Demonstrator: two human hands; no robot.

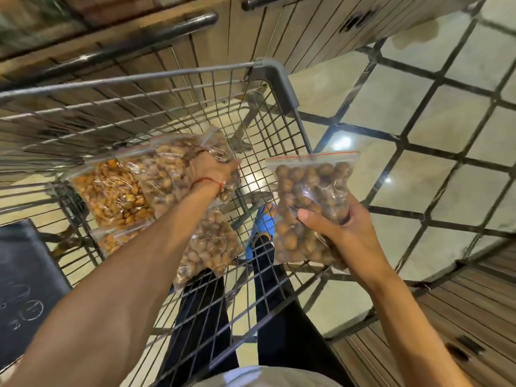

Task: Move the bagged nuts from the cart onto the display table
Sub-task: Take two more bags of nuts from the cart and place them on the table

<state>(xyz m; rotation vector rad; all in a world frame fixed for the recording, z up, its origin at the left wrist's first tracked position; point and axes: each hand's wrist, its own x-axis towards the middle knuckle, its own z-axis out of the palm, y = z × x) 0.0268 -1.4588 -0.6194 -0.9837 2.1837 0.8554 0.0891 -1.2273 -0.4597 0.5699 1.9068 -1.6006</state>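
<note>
A wire shopping cart [268,65] fills the middle of the head view. Inside it lie several clear zip bags of nuts: an orange-brown one [111,191] at the left and a pale brown one [212,247] nearer me. My left hand [212,169] reaches into the cart and grips another bag of light brown nuts [167,166] from above. My right hand [337,230] holds a bag of round brown nuts [310,191] with a red zip strip, lifted above the cart's right side.
Wooden slatted cabinets with dark bar handles [128,46] stand just beyond the cart. More wooden slats [460,317] sit at the lower right. A dark board [25,289] with chalk marks is at the left. Tiled floor [418,121] spreads to the right. My legs and blue shoe [262,227] show under the cart.
</note>
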